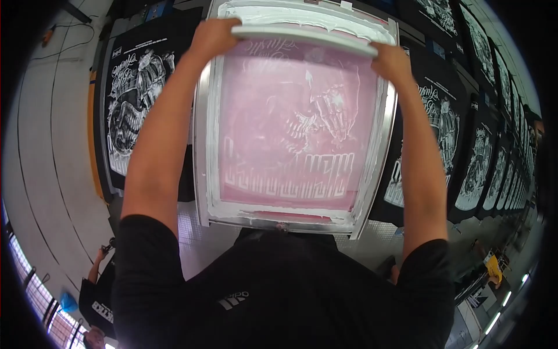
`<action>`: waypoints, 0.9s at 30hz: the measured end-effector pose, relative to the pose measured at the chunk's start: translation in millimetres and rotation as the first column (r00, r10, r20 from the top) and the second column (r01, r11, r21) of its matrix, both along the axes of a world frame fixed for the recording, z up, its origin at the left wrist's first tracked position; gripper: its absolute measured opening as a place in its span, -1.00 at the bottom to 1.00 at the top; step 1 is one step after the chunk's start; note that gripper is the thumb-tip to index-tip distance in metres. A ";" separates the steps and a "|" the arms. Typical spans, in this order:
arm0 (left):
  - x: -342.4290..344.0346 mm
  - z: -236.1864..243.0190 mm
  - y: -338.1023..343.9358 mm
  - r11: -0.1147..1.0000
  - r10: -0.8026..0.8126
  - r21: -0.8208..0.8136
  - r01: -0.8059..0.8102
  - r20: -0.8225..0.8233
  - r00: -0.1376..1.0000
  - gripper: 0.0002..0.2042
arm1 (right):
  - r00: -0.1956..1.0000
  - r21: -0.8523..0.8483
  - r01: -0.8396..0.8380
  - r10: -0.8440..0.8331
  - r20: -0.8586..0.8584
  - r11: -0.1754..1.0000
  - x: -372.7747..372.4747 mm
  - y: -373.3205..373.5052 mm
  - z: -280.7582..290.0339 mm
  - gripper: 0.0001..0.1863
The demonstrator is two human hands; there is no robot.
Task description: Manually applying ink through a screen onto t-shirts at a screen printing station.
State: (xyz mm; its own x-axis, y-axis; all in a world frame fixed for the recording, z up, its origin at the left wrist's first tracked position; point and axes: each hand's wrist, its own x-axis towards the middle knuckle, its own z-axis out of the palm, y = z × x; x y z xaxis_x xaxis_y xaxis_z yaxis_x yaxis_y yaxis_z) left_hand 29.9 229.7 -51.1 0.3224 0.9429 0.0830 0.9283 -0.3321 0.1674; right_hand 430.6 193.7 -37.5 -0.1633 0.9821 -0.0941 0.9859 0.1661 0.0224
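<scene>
My left hand [214, 38] and my right hand [391, 61] grip the two ends of a long pale squeegee [305, 36], held across the upper part of a screen. The screen has a metal frame [203, 151] and pink mesh [267, 102] showing a stencilled design. White ink [299, 18] lies in a thick band along the far edge and smeared along the sides and near edge. Both arms reach forward on either side of the screen.
Black garments with white printed artwork lie on boards left [136, 110] and right [424, 134], continuing in a long row [476, 163]. A pale floor [52, 116] runs along the left. Another person [96, 296] is at lower left; cluttered equipment [482, 279] stands at lower right.
</scene>
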 end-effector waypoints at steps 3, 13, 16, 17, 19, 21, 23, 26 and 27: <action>53.8 32.8 58.7 0.992 -0.074 -0.088 0.087 0.142 0.987 -0.59 | 0.991 0.017 -0.067 0.065 0.117 0.998 84.3 75.2 4.6 -0.43; -38.8 61.4 -310.3 0.877 0.036 -0.479 0.033 0.136 0.990 -0.62 | 0.970 -0.421 -0.084 -0.023 -0.243 0.903 -22.4 -302.8 80.1 -0.54; -39.1 50.4 -408.8 0.944 -0.087 -0.292 0.153 0.227 0.970 -0.62 | 0.958 -0.328 -0.107 0.009 -0.286 0.939 -29.1 -387.3 60.8 -0.58; -35.6 41.8 -415.1 0.944 -0.089 -0.289 0.157 0.236 0.968 -0.62 | 0.964 -0.327 -0.067 -0.023 -0.265 0.943 -31.3 -402.0 51.3 -0.58; -31.2 34.3 -419.7 0.950 -0.059 -0.282 0.130 0.246 0.967 -0.59 | 0.967 -0.323 -0.032 -0.053 -0.249 0.946 -33.5 -405.6 44.5 -0.58; -31.7 34.8 -420.6 0.924 -0.002 -0.371 0.097 0.248 0.969 -0.60 | 0.958 -0.376 -0.037 -0.074 -0.276 0.926 -31.1 -394.0 44.4 -0.54; -33.0 35.3 -435.0 0.959 -0.034 -0.268 0.092 0.212 0.977 -0.61 | 0.956 -0.328 -0.045 -0.054 -0.288 0.943 -32.7 -416.4 42.3 -0.52; -30.6 5.9 -452.7 0.990 -0.060 -0.109 0.088 0.234 0.970 -0.58 | 0.959 -0.160 -0.044 -0.003 -0.284 0.986 -30.1 -440.8 16.1 -0.48; -28.6 0.9 -442.8 0.992 -0.068 -0.087 0.092 0.250 0.966 -0.58 | 0.957 -0.167 -0.033 -0.016 -0.288 0.985 -31.6 -430.2 18.2 -0.47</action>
